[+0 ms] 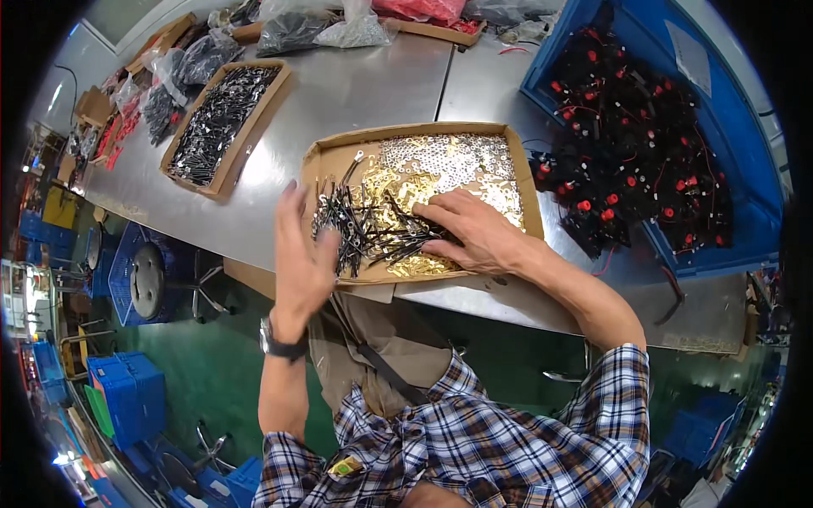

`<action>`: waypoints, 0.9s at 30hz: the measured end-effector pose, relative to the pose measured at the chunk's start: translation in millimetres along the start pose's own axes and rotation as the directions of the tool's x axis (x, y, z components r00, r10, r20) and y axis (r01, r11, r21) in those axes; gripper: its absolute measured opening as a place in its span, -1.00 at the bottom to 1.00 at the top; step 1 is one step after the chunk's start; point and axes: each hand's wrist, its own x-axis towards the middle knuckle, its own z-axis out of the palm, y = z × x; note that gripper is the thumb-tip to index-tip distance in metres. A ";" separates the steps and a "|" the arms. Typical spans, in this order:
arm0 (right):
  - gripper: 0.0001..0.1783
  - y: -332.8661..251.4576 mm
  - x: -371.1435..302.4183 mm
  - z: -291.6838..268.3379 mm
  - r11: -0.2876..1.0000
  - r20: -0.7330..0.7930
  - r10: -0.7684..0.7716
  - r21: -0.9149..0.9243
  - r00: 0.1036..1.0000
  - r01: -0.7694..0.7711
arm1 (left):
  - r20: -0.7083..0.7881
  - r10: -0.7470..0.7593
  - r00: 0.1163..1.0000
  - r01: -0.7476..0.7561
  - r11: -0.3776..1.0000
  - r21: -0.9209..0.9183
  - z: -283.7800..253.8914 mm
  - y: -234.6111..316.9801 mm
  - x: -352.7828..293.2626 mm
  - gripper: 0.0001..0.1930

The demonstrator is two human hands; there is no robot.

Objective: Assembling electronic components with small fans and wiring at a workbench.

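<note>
In front of me on the metal table is a shallow cardboard tray [532, 199] of small parts. Silver ring terminals [445, 159] fill its far right, with gold-coloured terminals [391, 179] in the middle and along the near side. A tangled heap of short black wire leads [349, 227], some with metal ring ends, covers the left and middle. My right hand [483, 233] reaches into the tray with thumb and fingers closed around a bunch of these leads. Over the tray's left rim, my left hand [303, 262] is raised with its fingers apart, holding nothing.
A narrower cardboard box [269, 95] full of black leads stands to the left. At the right, a tilted blue crate [735, 161] holds black parts with red caps. Plastic bags [356, 27] of parts line the table's back. A round stool [147, 279] stands left below.
</note>
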 end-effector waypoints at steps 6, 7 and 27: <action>-0.39 -1.2 3.4 -0.2 0.999 0.026 0.036 -0.013 0.999 -0.036 | 0.315 0.087 0.945 -0.278 0.722 0.633 7.0 9.4 2.3 0.10; -0.39 0.0 4.6 4.6 1.000 -0.023 0.022 -0.008 0.999 -0.023 | 0.318 0.084 0.944 -0.275 0.729 0.626 5.3 9.8 7.6 0.09; -0.36 31.8 -28.6 -103.4 0.914 -0.213 0.258 -0.263 0.942 -0.310 | 0.414 0.039 0.909 -0.298 0.758 0.581 -4.5 2.6 20.9 -0.03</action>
